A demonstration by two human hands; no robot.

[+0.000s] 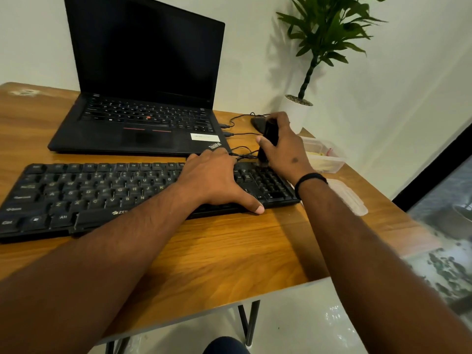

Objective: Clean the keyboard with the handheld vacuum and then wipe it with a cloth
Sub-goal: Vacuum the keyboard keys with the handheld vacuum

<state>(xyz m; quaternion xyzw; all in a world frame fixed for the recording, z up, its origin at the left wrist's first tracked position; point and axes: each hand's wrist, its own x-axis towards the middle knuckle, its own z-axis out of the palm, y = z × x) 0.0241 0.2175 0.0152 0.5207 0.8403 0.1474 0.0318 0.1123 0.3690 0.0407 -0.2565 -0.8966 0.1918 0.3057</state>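
The black keyboard (107, 195) lies flat on the wooden worktop (217, 251), just in front of the laptop (143, 98). The small black handheld vacuum (268, 139) stands almost upright with its bottom end touching the keys at the keyboard's far right corner. The right hand (283, 146) holds it, with the grip wrapped tight around the body of the vacuum. The left hand (214, 180) rests flat on the keys just beside it, grip spread wide, thumb down at the front edge.

White letters "ZE" show on the keyboard's front edge before the arm hides the rest. The laptop says "ThinkPad" on its corner. A clear plastic box (324, 159) sits to the right, and a potted plant (319, 47) stands behind.
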